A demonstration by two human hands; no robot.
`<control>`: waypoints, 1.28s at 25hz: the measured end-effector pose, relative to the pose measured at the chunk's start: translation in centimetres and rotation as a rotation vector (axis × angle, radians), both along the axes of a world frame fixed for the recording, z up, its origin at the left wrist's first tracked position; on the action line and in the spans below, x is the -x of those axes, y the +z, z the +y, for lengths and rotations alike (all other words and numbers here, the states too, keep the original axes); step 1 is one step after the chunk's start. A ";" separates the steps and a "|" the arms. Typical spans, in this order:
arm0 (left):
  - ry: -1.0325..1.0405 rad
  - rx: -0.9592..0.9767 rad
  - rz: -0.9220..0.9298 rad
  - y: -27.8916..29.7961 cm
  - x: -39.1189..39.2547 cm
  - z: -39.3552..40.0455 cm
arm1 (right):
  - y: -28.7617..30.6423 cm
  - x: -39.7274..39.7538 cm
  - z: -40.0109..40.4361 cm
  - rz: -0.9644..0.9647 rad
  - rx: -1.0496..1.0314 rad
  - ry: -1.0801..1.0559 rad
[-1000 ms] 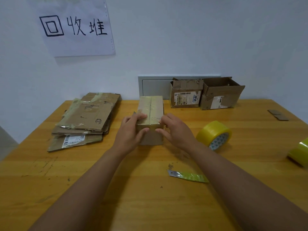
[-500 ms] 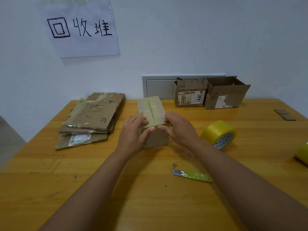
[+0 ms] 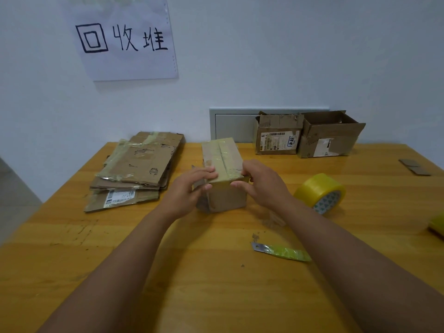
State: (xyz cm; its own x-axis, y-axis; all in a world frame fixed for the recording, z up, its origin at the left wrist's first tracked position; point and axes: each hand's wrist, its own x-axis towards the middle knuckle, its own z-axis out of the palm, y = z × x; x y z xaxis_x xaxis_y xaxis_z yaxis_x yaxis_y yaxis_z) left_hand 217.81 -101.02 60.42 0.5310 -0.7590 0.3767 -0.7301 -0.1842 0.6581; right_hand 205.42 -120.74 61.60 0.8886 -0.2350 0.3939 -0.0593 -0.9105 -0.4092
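box: a small taped cardboard box (image 3: 222,159) stood near the middle of the wooden table (image 3: 72,248), turned slightly askew; its far and left sides were hidden.
left hand: the left hand (image 3: 189,191) gripped the near left corner, fingers curled over the top edge, thumb on the front face.
right hand: the right hand (image 3: 262,186) gripped the near right corner, thumb on the front; its fingertips were mostly hidden behind its own back.
seam: whether the tape along the top was slit was hard to make out.
tape roll: a yellow tape roll (image 3: 319,192) lay near the right hand, apart from it.
second roll: a second roll (image 3: 437,227) was cut off by the right edge.
blade: a green-wrapped blade (image 3: 281,251) lay beside the right forearm.
flat cardboard: a flattened stack (image 3: 139,169) lay left of the box, apart from it.
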 end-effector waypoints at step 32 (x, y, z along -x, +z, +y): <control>0.147 -0.309 -0.449 1.5 1.3 0.4 | 1.2 1.2 -1.7 0.021 -0.145 0.011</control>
State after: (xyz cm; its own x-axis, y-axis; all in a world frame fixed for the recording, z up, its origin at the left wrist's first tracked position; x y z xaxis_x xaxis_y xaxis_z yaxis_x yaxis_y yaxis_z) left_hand 216.51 -100.63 61.90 0.4783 -0.8002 0.3618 -0.8782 -0.4400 0.1877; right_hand 204.22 -122.47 62.79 0.8990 -0.2782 0.3382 -0.0595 -0.8427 -0.5351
